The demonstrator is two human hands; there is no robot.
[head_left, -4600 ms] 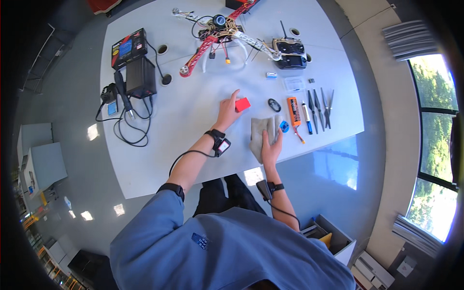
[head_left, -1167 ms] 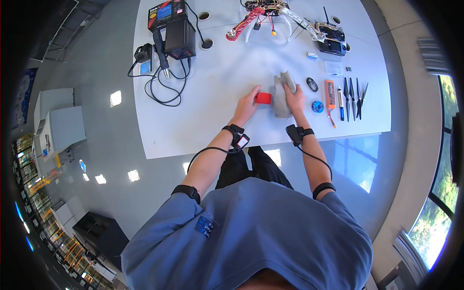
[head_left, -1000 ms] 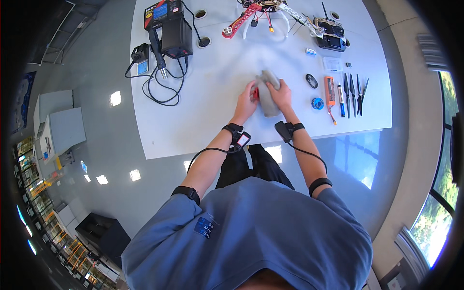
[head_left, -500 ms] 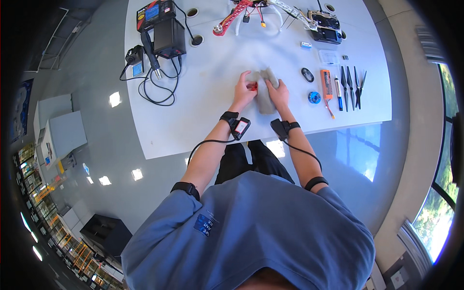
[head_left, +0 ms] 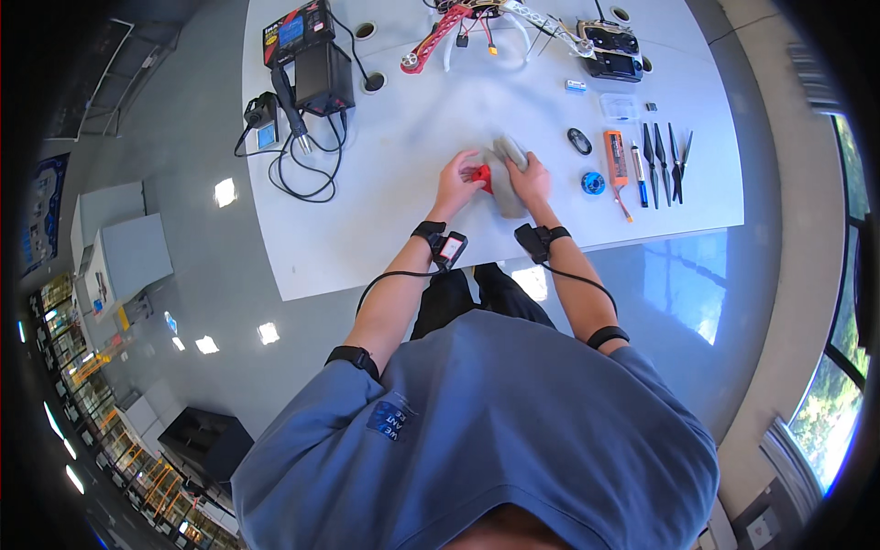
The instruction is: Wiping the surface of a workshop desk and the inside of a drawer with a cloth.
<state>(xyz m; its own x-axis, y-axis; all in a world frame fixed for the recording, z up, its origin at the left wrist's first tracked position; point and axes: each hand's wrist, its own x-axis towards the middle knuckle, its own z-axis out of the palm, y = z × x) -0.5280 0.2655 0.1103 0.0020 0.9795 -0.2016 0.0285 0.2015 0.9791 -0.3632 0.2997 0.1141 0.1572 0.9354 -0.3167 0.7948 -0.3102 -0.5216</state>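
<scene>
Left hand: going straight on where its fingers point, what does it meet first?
Beyond the red block held by the left hand, most likely the grey cloth in the right hand; whether block and cloth touch is unclear from this view.

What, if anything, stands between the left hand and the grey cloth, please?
The red block, held by the left hand, stands between that hand and the grey cloth in the right hand. Nothing else visible lies there.
</scene>
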